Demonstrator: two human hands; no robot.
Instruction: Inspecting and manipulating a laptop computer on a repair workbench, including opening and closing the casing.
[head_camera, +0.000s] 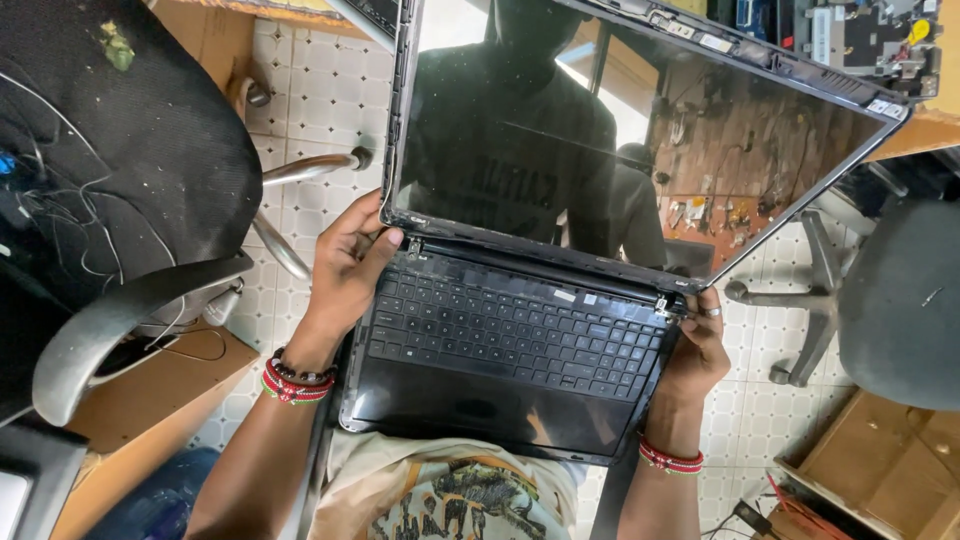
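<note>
An open black laptop rests on my lap, its dark screen tilted away and reflecting a person. The screen's bezel is off, leaving bare frame edges. My left hand grips the laptop's left side at the hinge corner, thumb on the keyboard deck. My right hand holds the right side by the right hinge, fingers curled around the edge. Both wrists wear red beaded bracelets.
A black office chair stands at the left over a white tiled floor. A grey chair is at the right. Cardboard boxes sit bottom right, a wooden board bottom left. Electronic parts lie top right.
</note>
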